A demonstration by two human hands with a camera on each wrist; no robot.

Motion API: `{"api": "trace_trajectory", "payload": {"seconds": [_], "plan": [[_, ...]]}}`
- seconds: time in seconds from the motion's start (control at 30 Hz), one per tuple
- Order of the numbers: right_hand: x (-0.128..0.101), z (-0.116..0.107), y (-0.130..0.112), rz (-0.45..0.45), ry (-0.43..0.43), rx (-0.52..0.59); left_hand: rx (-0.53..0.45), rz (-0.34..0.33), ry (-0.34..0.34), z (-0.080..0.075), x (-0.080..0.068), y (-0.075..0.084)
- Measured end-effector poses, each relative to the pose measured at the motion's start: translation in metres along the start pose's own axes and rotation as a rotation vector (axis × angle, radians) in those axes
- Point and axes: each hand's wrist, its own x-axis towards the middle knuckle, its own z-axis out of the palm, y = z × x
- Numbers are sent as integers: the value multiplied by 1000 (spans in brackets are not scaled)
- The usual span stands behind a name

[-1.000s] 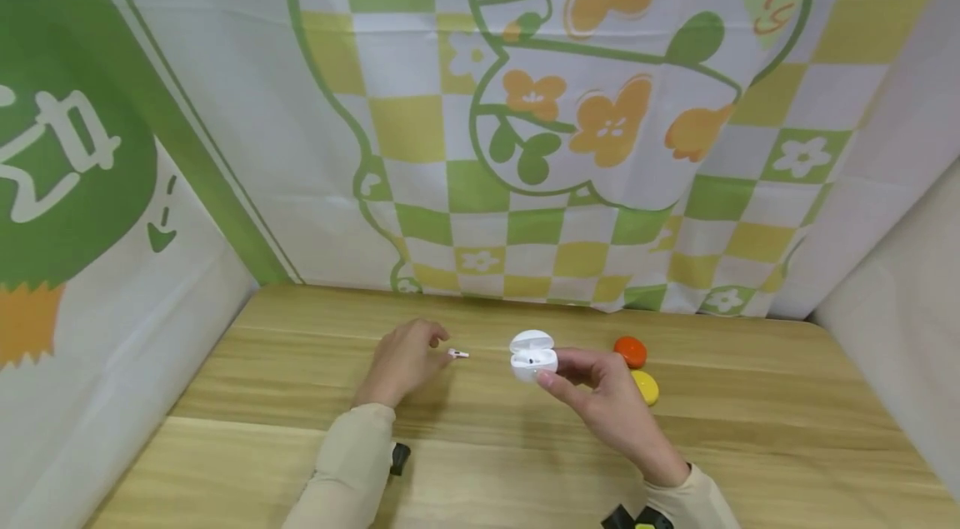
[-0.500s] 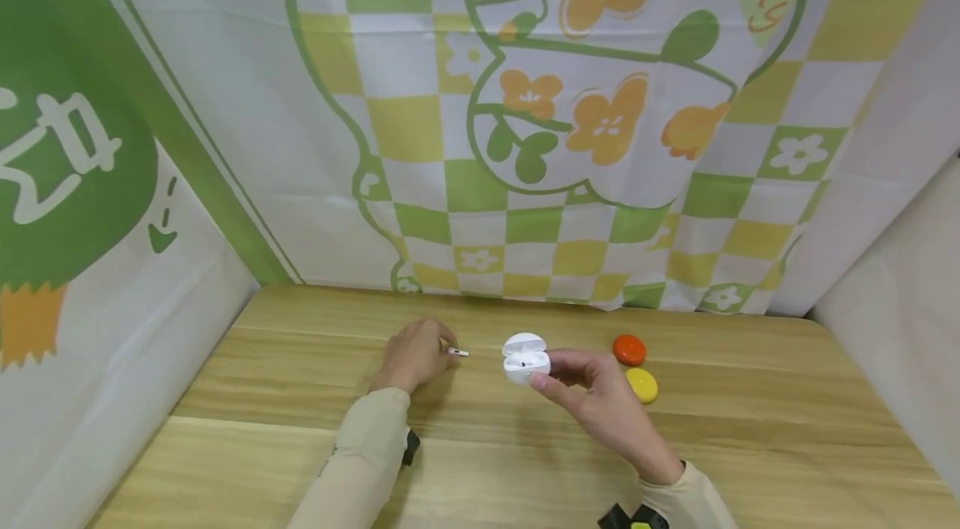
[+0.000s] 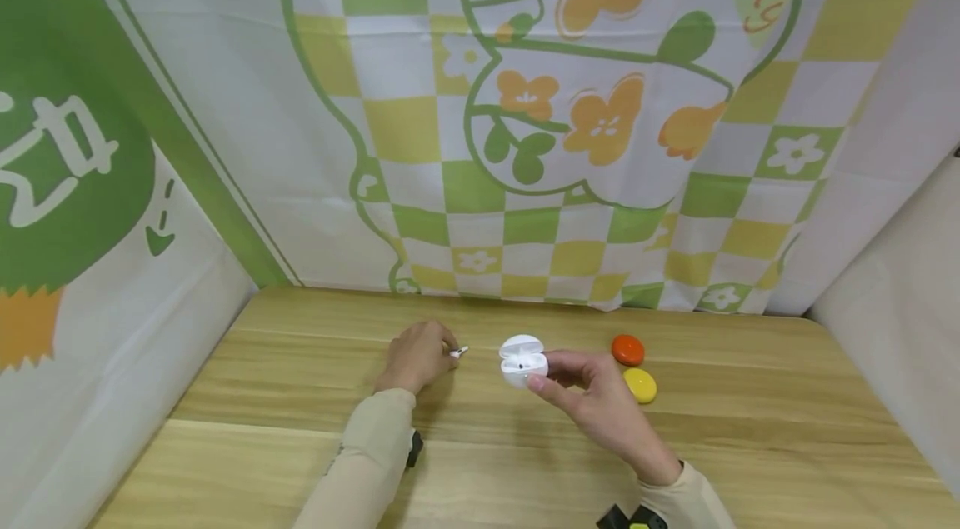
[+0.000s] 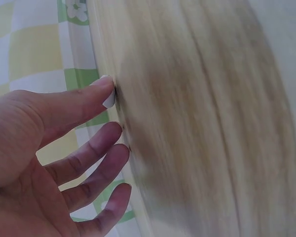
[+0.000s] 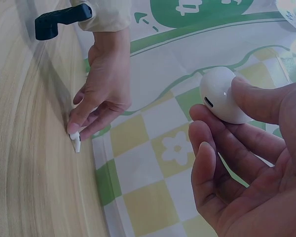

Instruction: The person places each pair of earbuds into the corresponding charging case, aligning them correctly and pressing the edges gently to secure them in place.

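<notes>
Between thumb and fingertip, my left hand (image 3: 418,356) pinches a white wireless earbud (image 3: 460,351) low over the table. Its stem (image 5: 78,146) points away from the fingers in the right wrist view. Only a sliver of the earbud (image 4: 109,100) shows past the thumb in the left wrist view. My right hand (image 3: 606,408) grips a rounded white earbud charging case (image 3: 523,364), held above the table with its lid up. A small dark spot shows inside the case, too small to identify. The right wrist view shows the case's closed outer side (image 5: 220,94) with a dark slot.
Behind the right hand, a red round disc (image 3: 627,350) and a yellow round disc (image 3: 641,386) lie on the wooden table (image 3: 735,421). A checkered, flower-printed cloth (image 3: 480,179) hangs along the table's far edge. White cloth walls stand at both sides.
My left hand has shifted slightly right and now pinches the earbud, whose stem has tilted upward. The case in my right hand has moved a little left and turned.
</notes>
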Motion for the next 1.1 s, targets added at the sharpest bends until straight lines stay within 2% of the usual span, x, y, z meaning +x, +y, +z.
{"api": "trace_trajectory", "payload": {"seconds": [0.23,0.37,0.67,0.9,1.1], "plan": [[-1,0,-3,3,2,-5,-1,6,13,1,1,2],[-1,0,-4,-1,-1,-1,-36,11,27,-3,-2,4],[-1,0,-3,-18,0,-11,-260,106,64,-15,-19,10],[0,-2,-2,22,10,-28,-423,130,15,-22,-33,15],[0,-2,0,14,13,-25,-506,230,-8,-26,-41,19]]}}
